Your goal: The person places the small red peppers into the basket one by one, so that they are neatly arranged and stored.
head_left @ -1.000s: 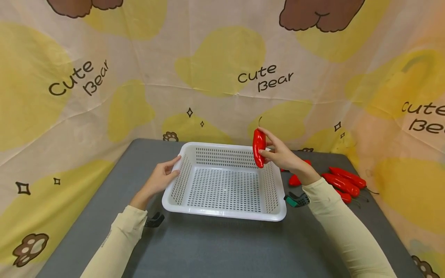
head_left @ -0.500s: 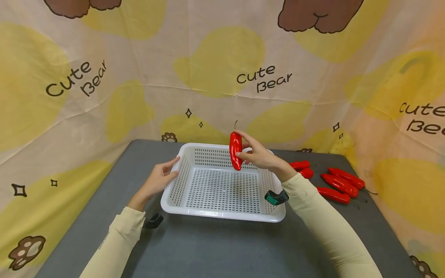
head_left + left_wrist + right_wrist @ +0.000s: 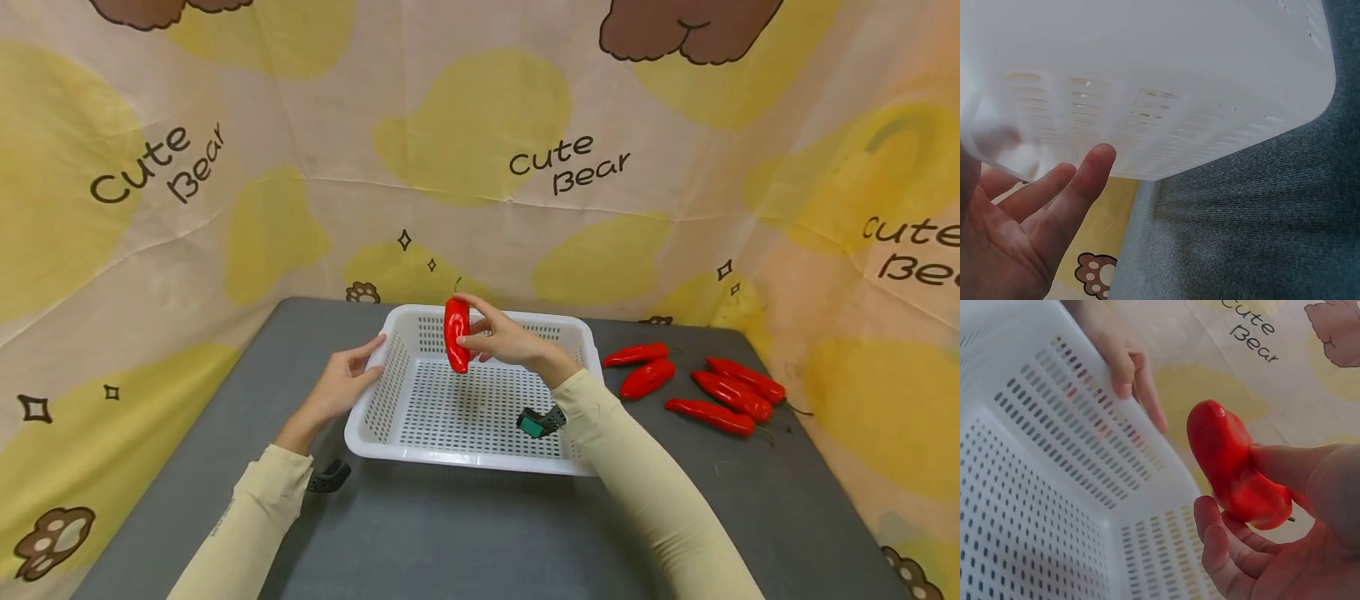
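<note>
My right hand [image 3: 508,338] pinches a glossy red chili pepper [image 3: 456,335] between thumb and fingers. The pepper is upright, its thin stem pointing up, above the left part of a white perforated plastic basket [image 3: 450,458]. In the right wrist view the thumb presses one side of the pepper [image 3: 1229,462], fingers on the other. My left hand [image 3: 341,390] grips the basket's left rim, thumb at the rim. From the left wrist, its fingers [image 3: 1088,175] touch the outer wall of the basket [image 3: 1147,44]. The visible part of the basket floor holds nothing.
Several red chili peppers [image 3: 731,395] lie on the grey table [image 3: 465,533] to the right of the basket. Two of them [image 3: 647,379] are close to its right side. A printed cloth [image 3: 465,125] hangs behind and around the table.
My right hand has carried the pepper leftward across the basket, from its right side to the left part, and slightly lower. The left hand has stayed on the rim.
</note>
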